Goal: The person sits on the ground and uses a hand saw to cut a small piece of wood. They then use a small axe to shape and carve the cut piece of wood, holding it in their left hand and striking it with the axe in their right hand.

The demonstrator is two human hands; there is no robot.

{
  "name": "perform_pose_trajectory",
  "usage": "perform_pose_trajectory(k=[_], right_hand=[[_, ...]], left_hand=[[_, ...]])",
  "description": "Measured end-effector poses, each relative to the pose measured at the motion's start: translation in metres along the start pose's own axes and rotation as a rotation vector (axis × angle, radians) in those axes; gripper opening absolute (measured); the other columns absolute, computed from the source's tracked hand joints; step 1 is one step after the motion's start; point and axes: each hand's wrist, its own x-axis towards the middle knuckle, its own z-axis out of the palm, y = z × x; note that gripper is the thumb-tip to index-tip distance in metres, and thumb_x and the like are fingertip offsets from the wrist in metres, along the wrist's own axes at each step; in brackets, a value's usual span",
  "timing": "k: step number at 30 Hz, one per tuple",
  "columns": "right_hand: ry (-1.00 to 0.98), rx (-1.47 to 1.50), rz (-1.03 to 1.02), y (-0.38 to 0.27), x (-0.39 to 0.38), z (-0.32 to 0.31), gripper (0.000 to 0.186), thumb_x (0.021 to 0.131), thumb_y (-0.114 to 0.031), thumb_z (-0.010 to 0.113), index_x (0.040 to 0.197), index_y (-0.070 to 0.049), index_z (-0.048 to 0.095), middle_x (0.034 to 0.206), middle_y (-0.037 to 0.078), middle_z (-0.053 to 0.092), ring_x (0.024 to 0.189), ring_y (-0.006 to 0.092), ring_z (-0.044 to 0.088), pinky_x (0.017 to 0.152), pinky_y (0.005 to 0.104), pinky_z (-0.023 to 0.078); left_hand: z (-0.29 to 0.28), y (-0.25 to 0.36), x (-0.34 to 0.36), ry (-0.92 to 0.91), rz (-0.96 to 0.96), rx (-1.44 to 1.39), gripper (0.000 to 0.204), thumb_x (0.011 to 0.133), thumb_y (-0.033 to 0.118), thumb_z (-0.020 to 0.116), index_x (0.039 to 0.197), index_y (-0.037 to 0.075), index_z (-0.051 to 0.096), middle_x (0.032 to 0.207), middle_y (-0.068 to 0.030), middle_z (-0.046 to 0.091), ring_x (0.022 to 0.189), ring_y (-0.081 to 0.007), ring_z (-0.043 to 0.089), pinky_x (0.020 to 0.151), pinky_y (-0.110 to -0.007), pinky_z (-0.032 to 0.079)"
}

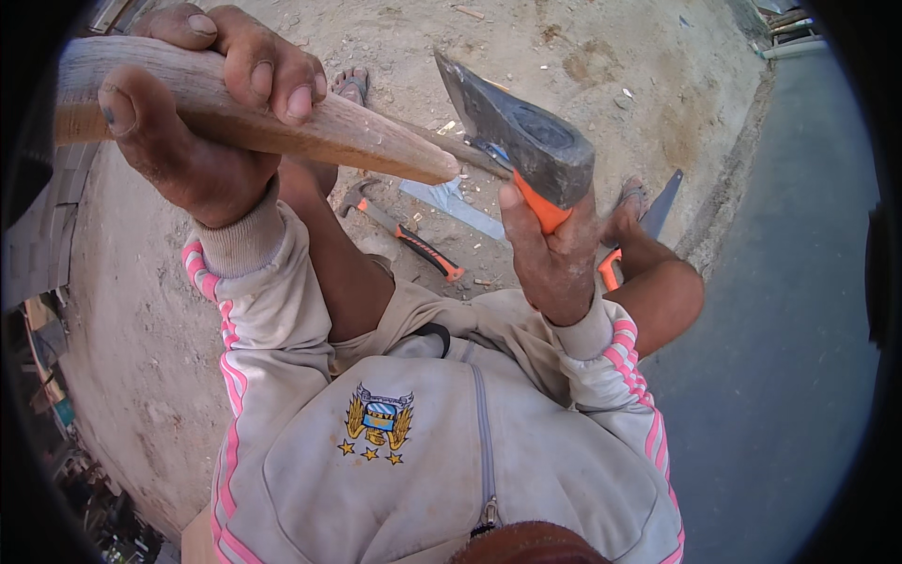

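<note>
My left hand (211, 174) is closed round a tapered wooden handle (376, 150), held up at the upper left with its narrow end pointing right. My right hand (559, 268) grips a hatchet (512, 117) close under its dark steel head. The blade edge points up and left, and a bit of orange shows between my fingers below the head. The wood's narrow tip is near the hatchet head, with a small gap between them. Most of the hatchet's handle is hidden by my hand.
On the dirt between my sandalled feet lie a claw hammer (404, 230) with an orange and black grip, a pale blue-grey flat piece (451, 202) and wood chips. A handsaw (662, 202) rests by my right leg. A smooth grey surface (761, 329) extends along the right.
</note>
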Motion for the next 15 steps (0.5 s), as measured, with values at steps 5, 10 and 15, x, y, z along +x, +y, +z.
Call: perform_pose_trajectory(k=[5,10,15], right_hand=[[-0.085,-0.137,-0.118,0.005,0.003,0.003,0.03,0.094,-0.011,0.067,0.116,0.001,0.05,0.083,0.019,0.065,0.073,0.0343,0.068,0.062,0.0384,0.052],[-0.026,-0.076,-0.165,-0.004,0.004,-0.001,0.03,0.094,-0.012,0.068,0.115,0.0,0.051,0.082,0.019,0.064,0.072,0.0363,0.068,0.061,0.0403,0.051],[-0.091,-0.136,-0.123,0.013,0.005,0.006,0.028,0.094,-0.012,0.067,0.114,-0.001,0.051,0.08,0.021,0.064,0.068,0.0396,0.067,0.06,0.0418,0.051]], left_hand=[[0.004,0.008,0.005,-0.012,0.006,-0.014,0.06,0.091,0.069,0.059,0.112,0.013,0.058,0.077,-0.0022,0.052,0.065,-0.0176,0.058,0.072,-0.041,0.049],[0.009,-0.001,0.008,0.067,0.067,-0.026,0.054,0.097,0.06,0.054,0.111,0.008,0.05,0.075,-0.0096,0.054,0.057,-0.0225,0.056,0.055,-0.038,0.051],[0.003,0.001,0.006,0.025,-0.037,0.009,0.057,0.092,0.067,0.058,0.114,0.015,0.055,0.077,-0.0027,0.051,0.066,-0.019,0.058,0.073,-0.041,0.05]])
